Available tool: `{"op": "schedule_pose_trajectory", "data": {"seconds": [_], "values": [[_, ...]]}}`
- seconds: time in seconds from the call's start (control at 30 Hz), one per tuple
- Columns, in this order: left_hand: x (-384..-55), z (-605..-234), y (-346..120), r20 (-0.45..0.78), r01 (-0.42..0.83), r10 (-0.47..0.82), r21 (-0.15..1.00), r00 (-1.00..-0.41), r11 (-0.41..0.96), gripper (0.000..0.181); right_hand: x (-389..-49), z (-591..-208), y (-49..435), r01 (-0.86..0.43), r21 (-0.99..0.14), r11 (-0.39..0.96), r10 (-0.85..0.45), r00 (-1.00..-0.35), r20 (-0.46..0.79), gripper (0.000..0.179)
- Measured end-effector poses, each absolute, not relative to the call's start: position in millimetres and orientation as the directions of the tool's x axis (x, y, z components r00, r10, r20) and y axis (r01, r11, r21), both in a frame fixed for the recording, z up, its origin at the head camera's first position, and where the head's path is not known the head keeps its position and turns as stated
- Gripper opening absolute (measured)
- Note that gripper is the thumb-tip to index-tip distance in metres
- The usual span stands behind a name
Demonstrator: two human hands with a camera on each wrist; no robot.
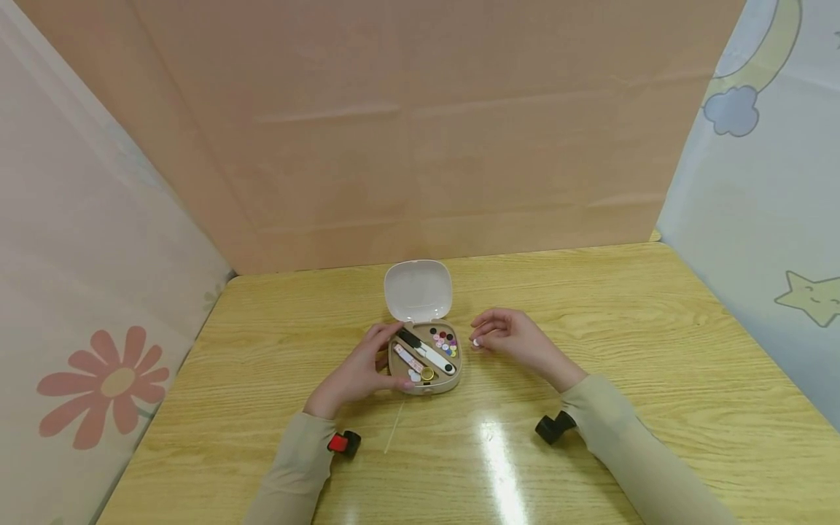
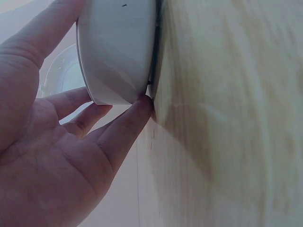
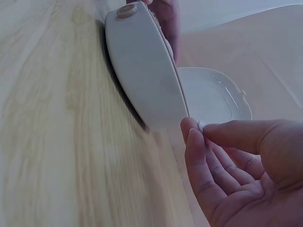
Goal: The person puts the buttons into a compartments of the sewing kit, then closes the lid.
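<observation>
A small white sewing box [image 1: 438, 388] stands on the table with its lid [image 1: 418, 290] raised at the back. My left hand [image 1: 351, 375] grips its left side, thumb at the front and fingers round behind; the left wrist view shows fingertips [image 2: 142, 105] against the wall. Colourful buttons [image 1: 443, 341] fill the right compartment. A black-and-white tool [image 1: 429, 354] lies diagonally across the middle, beside a pink-and-white strip [image 1: 407, 357] and a gold round piece [image 1: 427, 373]. Just right of the box, my right hand [image 1: 518, 343] pinches a white button [image 1: 475, 342] between thumb and forefinger.
A thin pale strip [image 1: 394, 429] lies on the wooden table [image 1: 623, 328] in front of the box. An orange-pink cloth [image 1: 420, 146] hangs behind the table, with patterned cloths at both sides.
</observation>
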State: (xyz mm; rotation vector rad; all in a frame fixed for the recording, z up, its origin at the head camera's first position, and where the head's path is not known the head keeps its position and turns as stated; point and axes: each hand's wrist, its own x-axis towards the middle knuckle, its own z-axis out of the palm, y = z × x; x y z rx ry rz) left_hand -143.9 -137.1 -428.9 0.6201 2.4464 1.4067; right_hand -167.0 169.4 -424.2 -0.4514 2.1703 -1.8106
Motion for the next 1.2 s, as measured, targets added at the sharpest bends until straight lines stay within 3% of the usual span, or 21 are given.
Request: {"op": "schedule_pose_trajectory", "data": {"seconds": [1.2], "values": [[-144,-430,-139,-0.027,0.220,0.481,0.866,-0.876,0.450,0.099,-175,-413,136,-0.034,-0.990,0.139,-0.364,-0.931,-0.019,0.032]]}}
